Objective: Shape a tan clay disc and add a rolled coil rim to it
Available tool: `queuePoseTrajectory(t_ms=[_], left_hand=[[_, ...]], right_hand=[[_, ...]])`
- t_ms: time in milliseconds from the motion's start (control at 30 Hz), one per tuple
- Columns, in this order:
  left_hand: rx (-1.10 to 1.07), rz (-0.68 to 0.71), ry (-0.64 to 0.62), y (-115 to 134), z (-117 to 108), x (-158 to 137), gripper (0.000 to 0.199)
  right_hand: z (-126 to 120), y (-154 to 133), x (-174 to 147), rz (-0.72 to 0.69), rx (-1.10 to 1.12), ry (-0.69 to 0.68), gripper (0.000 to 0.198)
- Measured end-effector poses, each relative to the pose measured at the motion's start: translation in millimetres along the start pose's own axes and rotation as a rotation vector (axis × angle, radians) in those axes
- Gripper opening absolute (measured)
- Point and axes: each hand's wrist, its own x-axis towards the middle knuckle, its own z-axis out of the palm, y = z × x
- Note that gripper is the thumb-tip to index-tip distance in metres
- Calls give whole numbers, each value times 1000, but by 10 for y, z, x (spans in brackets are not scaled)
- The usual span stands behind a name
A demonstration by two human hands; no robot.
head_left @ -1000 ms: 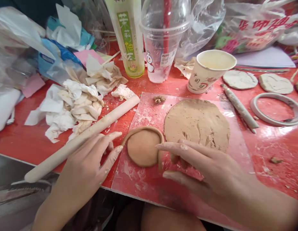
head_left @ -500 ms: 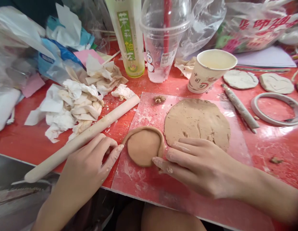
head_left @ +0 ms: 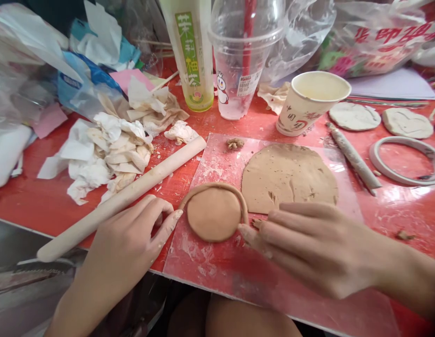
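Note:
A round flat clay disc [head_left: 213,215] lies on the clear sheet, with a thin clay coil [head_left: 214,186] curving around its far side. My left hand [head_left: 138,229] is closed, with thumb and forefinger pinching the coil's left end. At the coil's right end, the fingertips of my right hand [head_left: 308,243] are on the clay, the fingers held together. A larger flattened clay slab [head_left: 291,178] with a cut straight near edge lies beyond my right hand, which partly covers it. A small clay scrap [head_left: 257,223] shows beside my right fingers.
A wooden rolling pin [head_left: 126,199] lies left, near crumpled tissues [head_left: 108,154]. A tea bottle [head_left: 191,61], a plastic cup [head_left: 235,70] and a paper cup [head_left: 310,103] stand behind. To the right are a clay-smeared stick [head_left: 354,157], a tape roll [head_left: 375,157] and pale clay pieces [head_left: 354,116].
My right hand has moved slightly right, and the coil's right end has swung outward from the disc's edge. My left hand stays at the other end. The view has shifted a little.

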Motion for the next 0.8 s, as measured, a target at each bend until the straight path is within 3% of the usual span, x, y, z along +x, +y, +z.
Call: queuePoseTrajectory(t_ms=[267,600,800], left_hand=[[48,35,-73,-23,14,-33,31],[-158,-48,-54,67,-68,52,26],[-285,29,-82,141,-95,101,25]], right_hand=[[69,-59,101,-27,30,30,34],[156,-16,143,-124,-58,8,28],[141,-11,180,-129,-46,-49,32]])
